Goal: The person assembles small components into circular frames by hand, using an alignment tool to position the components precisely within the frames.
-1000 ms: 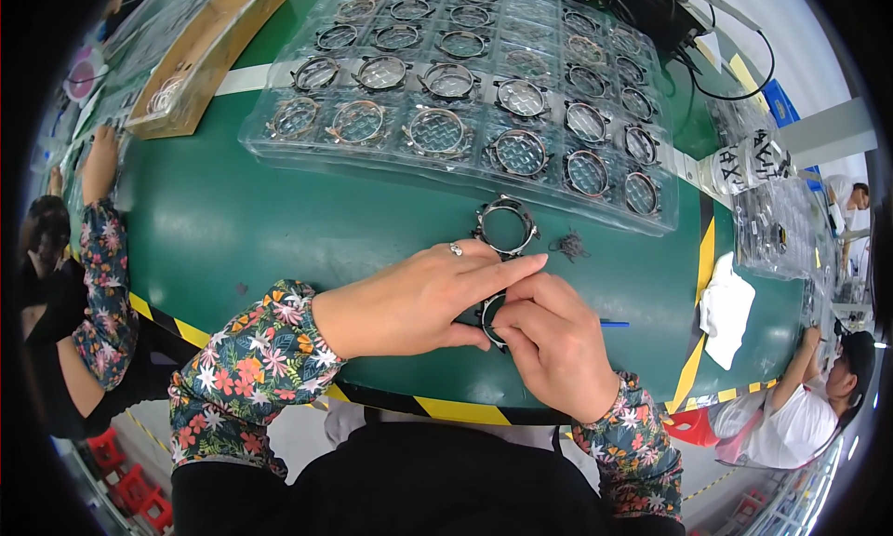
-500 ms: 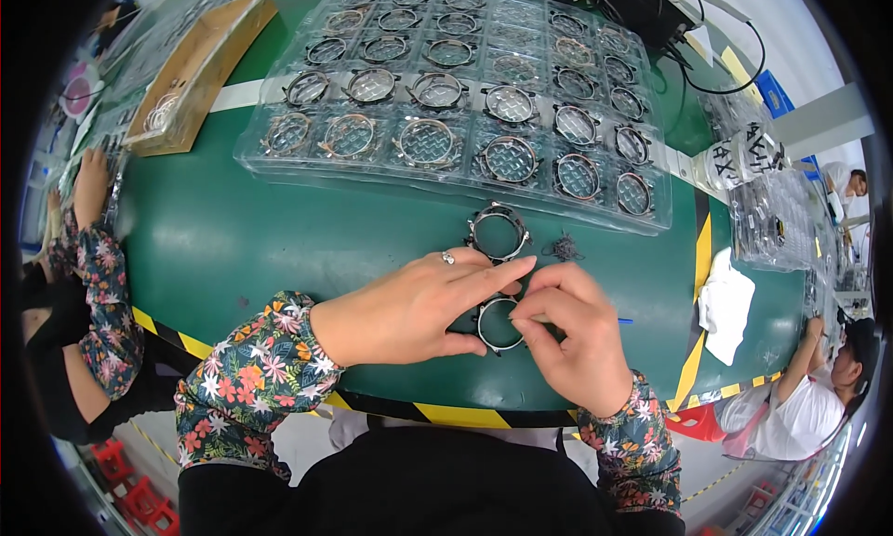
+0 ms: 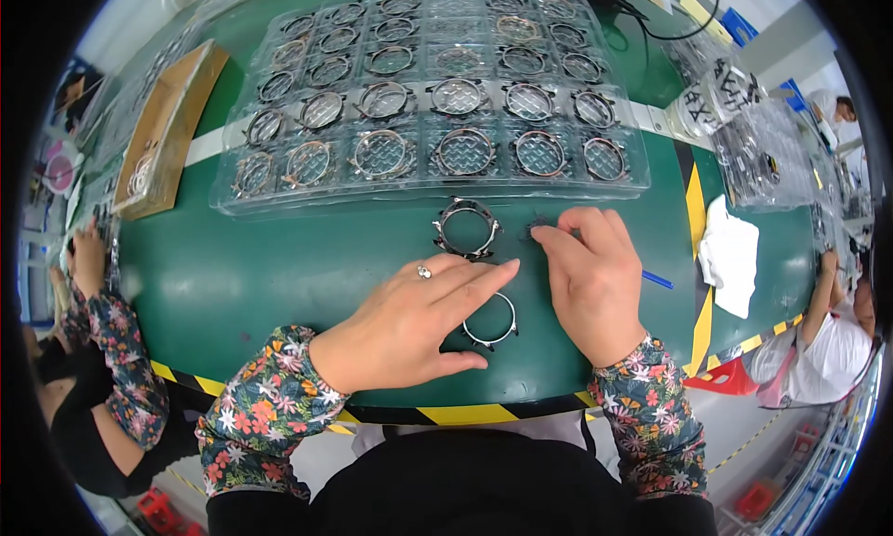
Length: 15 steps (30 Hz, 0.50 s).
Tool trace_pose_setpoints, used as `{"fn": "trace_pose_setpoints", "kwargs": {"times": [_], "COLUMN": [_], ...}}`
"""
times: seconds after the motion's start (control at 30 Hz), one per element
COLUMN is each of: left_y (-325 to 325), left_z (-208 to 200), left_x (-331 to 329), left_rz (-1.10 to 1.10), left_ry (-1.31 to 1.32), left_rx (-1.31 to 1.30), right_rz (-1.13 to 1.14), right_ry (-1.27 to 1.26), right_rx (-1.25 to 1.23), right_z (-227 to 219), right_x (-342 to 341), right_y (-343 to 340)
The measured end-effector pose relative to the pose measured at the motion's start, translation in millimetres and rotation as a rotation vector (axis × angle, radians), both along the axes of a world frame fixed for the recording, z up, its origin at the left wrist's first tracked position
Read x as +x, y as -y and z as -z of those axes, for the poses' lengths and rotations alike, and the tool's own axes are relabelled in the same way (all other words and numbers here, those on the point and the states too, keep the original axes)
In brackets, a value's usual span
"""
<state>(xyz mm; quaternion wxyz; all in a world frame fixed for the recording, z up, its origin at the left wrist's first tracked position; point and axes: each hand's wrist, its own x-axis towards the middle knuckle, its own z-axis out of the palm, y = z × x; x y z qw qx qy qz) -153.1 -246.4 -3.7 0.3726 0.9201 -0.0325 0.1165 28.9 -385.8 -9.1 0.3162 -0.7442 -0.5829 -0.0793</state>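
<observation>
My left hand lies low over the table, index finger stretched out and thumb apart. Beside its thumb is a thin silver watch case ring, partly covered by the hand; whether the hidden fingers touch it I cannot see. Just beyond the hand sits a dark, thicker watch case with lugs. My right hand is closed in a pinch, its fingertips at a small heap of dark bits. A thin stick with a blue end juts from behind this hand, held in it.
A clear plastic tray full of watch cases spans the far side. A wooden box stands left, a white cloth lies right, near a white tub and stacked clear trays. Co-workers sit at both sides.
My right hand has moved from the silver ring away to the dark heap, the blue-ended stick going with it. The left thumb has come slightly away from the ring. The view has shifted.
</observation>
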Motion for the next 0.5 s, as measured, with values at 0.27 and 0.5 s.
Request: {"fn": "trace_pose_setpoints", "kwargs": {"times": [0.27, 0.5], "left_y": [2.3, -1.0], "left_z": [7.3, 3.7], "left_x": [-0.7, -6.0], "left_rz": [-0.008, -0.048], "left_ry": [0.011, 0.031], "left_rx": [0.038, 0.085], "right_rz": [0.018, 0.031], "right_ry": [0.104, 0.078], "right_rx": [-0.081, -0.136], "right_z": [-4.2, -6.7], "right_x": [-5.7, -13.3], "right_y": [1.1, 4.5]}}
